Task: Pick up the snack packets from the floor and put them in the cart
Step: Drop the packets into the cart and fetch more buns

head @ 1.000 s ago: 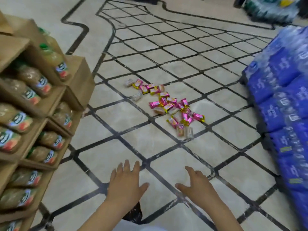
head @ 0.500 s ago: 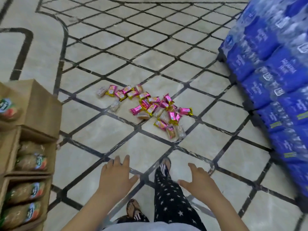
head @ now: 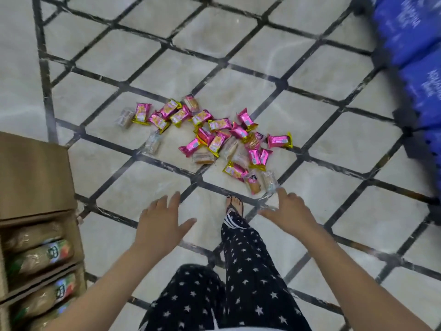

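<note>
**Both hands spread and empty just short of the spilled packets**

The left hand [head: 162, 223] hangs palm down with its fingers straight and fanned, holding nothing, over bare tile. The right hand [head: 290, 213] is spread the same way. Its forefinger reaches to the near edge of the pile, just beside a clear-wrapped packet [head: 269, 183]; motion blur hides whether it touches. Between the hands, a sandalled foot [head: 235, 205] stands on a dark floor line just short of the nearest packets, below star-print trousers [head: 248, 271].

The floor [head: 238, 91] is pale marble tile crossed by a dark diamond lattice. Bare tile lies open on the far side of the pile and to its left. The way in from the person's side is open.

The snack packets [head: 219, 124] lie loose on the floor ahead of the hands, in a band running from far left to near right. Most are shiny pink with yellow ends. A few are clear wrappers showing pale biscuit, and several overlap in the middle.

At the left edge stands a cardboard display shelf [head: 33, 175] holding bottles [head: 40, 258] lying on their sides, well apart from the pile. At the right edge are stacked blue shrink-wrapped packs [head: 405, 27], also apart from it.
</note>
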Tool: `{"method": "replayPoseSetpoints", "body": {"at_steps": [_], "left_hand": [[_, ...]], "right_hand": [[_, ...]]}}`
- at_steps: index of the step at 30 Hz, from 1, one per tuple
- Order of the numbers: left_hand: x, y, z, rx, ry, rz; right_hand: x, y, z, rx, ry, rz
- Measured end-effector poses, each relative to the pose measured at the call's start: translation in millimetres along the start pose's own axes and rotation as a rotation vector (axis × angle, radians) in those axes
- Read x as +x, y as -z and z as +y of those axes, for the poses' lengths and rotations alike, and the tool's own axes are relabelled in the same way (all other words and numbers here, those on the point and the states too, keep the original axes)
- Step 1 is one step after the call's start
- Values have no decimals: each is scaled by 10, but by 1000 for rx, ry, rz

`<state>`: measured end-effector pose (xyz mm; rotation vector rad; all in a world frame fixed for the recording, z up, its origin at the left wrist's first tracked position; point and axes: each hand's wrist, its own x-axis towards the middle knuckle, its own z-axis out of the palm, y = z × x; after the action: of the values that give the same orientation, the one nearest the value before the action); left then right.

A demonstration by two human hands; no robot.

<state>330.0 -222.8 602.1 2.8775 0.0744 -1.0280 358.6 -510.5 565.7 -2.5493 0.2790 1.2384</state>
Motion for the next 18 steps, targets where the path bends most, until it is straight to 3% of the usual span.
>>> {"method": "replayPoseSetpoints", "body": {"at_steps": [7,18], "left_hand": [[1631,-317,-261,-4,21,17],[4403,-2207,-556,195,-235,-26]], "right_hand": [[1607,-269,168,5,-123,-128],[3926,-1924,735,137,-321,-80]]}}
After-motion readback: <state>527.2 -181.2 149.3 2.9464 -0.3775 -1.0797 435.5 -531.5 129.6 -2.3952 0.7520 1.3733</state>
